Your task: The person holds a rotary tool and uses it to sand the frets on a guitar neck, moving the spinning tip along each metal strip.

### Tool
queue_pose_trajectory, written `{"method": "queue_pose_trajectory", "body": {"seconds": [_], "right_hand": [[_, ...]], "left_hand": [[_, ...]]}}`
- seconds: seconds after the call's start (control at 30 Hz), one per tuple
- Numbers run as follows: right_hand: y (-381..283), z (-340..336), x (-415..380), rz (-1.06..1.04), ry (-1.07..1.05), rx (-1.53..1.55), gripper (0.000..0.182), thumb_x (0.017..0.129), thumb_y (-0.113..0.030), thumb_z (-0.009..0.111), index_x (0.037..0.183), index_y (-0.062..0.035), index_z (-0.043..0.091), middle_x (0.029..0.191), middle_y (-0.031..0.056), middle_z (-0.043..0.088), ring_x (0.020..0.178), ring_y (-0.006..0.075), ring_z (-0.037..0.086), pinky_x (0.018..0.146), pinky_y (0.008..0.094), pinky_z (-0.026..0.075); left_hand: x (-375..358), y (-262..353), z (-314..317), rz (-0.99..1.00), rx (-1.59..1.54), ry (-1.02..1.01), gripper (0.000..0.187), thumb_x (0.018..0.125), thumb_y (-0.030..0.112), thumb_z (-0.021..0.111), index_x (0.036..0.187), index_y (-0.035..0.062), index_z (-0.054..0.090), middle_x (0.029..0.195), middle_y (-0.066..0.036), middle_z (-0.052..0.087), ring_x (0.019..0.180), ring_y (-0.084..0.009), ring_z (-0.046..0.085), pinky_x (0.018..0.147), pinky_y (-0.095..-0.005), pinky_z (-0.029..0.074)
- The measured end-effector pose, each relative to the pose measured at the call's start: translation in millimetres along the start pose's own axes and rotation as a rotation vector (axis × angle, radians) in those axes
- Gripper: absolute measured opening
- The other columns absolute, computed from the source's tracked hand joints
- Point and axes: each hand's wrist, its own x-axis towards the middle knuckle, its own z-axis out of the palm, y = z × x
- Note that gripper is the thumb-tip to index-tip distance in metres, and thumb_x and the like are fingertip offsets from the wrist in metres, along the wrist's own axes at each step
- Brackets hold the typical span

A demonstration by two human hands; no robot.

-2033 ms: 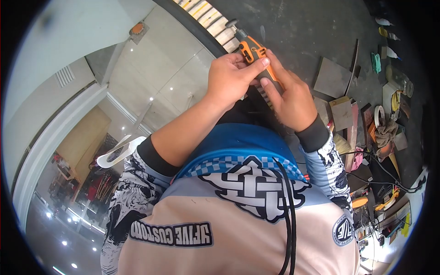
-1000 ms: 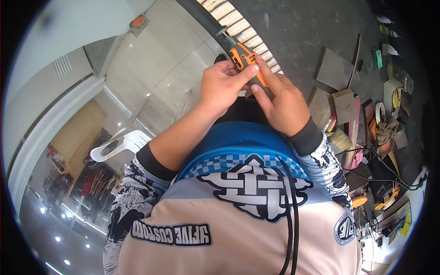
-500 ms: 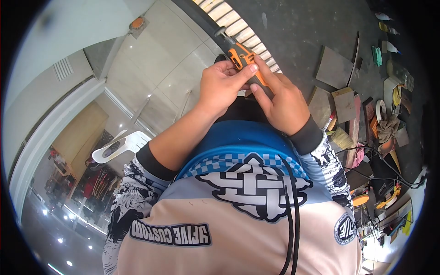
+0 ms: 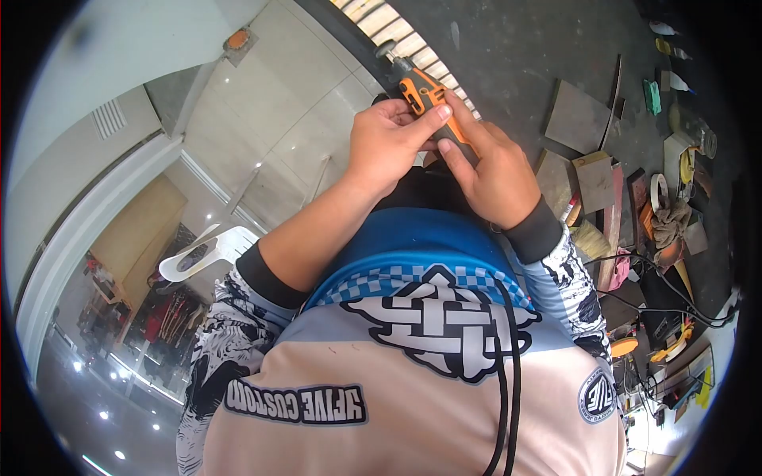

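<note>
An orange and black rotary tool (image 4: pixel 425 94) is held between my two hands at the top centre, with a round disc on its upper-left tip. My left hand (image 4: pixel 389 143) is closed on the tool's left side, its thumb lying across the body. From the right, my right hand (image 4: pixel 500 170) wraps the lower body, thumb on one side and fingers along the other. Behind the tool runs a pale slatted strip (image 4: pixel 386 25). The undersides of my fingers are partly hidden.
On the dark surface at the right lie a flat grey plate (image 4: pixel 578 117), wooden blocks (image 4: pixel 594 181), a tape roll (image 4: pixel 659 191), a brown cloth (image 4: pixel 671 222) and black cables (image 4: pixel 698 311). A white plastic stool (image 4: pixel 210 252) stands at the left.
Both hands and the rotary tool have shifted slightly to the right. The hold on the tool looks much the same.
</note>
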Motion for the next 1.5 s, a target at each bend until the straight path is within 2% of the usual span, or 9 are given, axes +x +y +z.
{"method": "queue_pose_trajectory", "body": {"seconds": [0.27,0.37,0.57,0.67,0.97,1.07,1.37,1.4,1.5], "right_hand": [[7,-7,2,-0.004,0.010,0.015,0.061,0.099,-0.031,0.067,0.156,-0.0209,0.047,0.098,0.0231,0.070,0.085,0.0432,0.071,0.075,0.0485,0.057],[8,-10,3,-0.009,0.033,0.026,0.060,0.099,-0.030,0.066,0.156,-0.0195,0.048,0.098,0.0239,0.070,0.086,0.0434,0.070,0.075,0.0486,0.057],[13,-16,7,0.000,0.054,0.054,0.059,0.100,-0.030,0.066,0.155,-0.0186,0.048,0.097,0.0254,0.070,0.087,0.0444,0.070,0.077,0.0492,0.057],[15,-20,9,0.015,0.042,0.059,0.059,0.100,-0.031,0.065,0.155,-0.0175,0.049,0.096,0.0264,0.070,0.087,0.0454,0.070,0.077,0.0489,0.056],[29,-19,11,-0.063,0.158,0.154,0.059,0.100,-0.030,0.067,0.154,-0.0140,0.050,0.093,0.0262,0.070,0.088,0.0439,0.070,0.078,0.0471,0.056],[26,-25,7,-0.033,0.126,0.181,0.058,0.100,-0.029,0.067,0.153,-0.0136,0.050,0.094,0.0255,0.071,0.089,0.0437,0.070,0.079,0.0466,0.056],[15,-9,-33,-0.094,0.053,0.131,0.064,0.098,-0.029,0.068,0.157,-0.0195,0.046,0.098,0.0235,0.069,0.090,0.0433,0.070,0.081,0.0482,0.057],[12,-6,-37,-0.058,0.006,0.114,0.065,0.097,-0.028,0.068,0.157,-0.0201,0.045,0.102,0.0229,0.069,0.090,0.0428,0.070,0.081,0.0478,0.058],[7,2,-40,-0.040,0.002,0.068,0.065,0.097,-0.027,0.068,0.157,-0.0201,0.045,0.103,0.0221,0.069,0.090,0.0417,0.071,0.079,0.0466,0.058]], "left_hand": [[7,3,9,0.021,0.022,-0.008,0.036,0.096,0.018,0.078,0.112,-0.0110,0.066,0.101,-0.014,0.072,0.088,-0.0168,0.073,0.077,-0.0301,0.064],[10,2,14,0.068,-0.009,0.006,0.036,0.092,0.023,0.082,0.103,-0.0088,0.070,0.090,-0.012,0.074,0.079,-0.0139,0.073,0.071,-0.0276,0.064],[17,10,21,0.050,0.030,-0.017,0.037,0.092,0.023,0.082,0.104,-0.0096,0.070,0.093,-0.013,0.074,0.080,-0.0144,0.073,0.071,-0.0275,0.064],[17,17,27,0.025,0.046,-0.028,0.036,0.095,0.021,0.079,0.112,-0.0087,0.069,0.099,-0.012,0.072,0.085,-0.0142,0.072,0.075,-0.0281,0.064],[25,21,35,0.044,0.115,-0.032,0.041,0.094,0.023,0.081,0.111,-0.0119,0.068,0.098,-0.014,0.072,0.086,-0.0180,0.074,0.078,-0.0306,0.065],[19,22,39,0.052,0.162,-0.004,0.042,0.093,0.023,0.081,0.112,-0.0124,0.067,0.099,-0.014,0.072,0.086,-0.0182,0.074,0.078,-0.0306,0.064],[-31,-12,22,0.047,0.063,0.057,0.039,0.095,0.019,0.079,0.115,-0.0114,0.066,0.099,-0.014,0.072,0.088,-0.0164,0.073,0.076,-0.0299,0.063],[-34,-17,20,0.059,-0.020,0.075,0.038,0.092,0.020,0.083,0.110,-0.0094,0.068,0.095,-0.012,0.074,0.082,-0.0135,0.073,0.070,-0.0253,0.061],[-34,-25,11,0.050,-0.033,0.051,0.037,0.092,0.019,0.082,0.110,-0.0092,0.068,0.094,-0.012,0.074,0.082,-0.0134,0.072,0.070,-0.0254,0.061]]}}
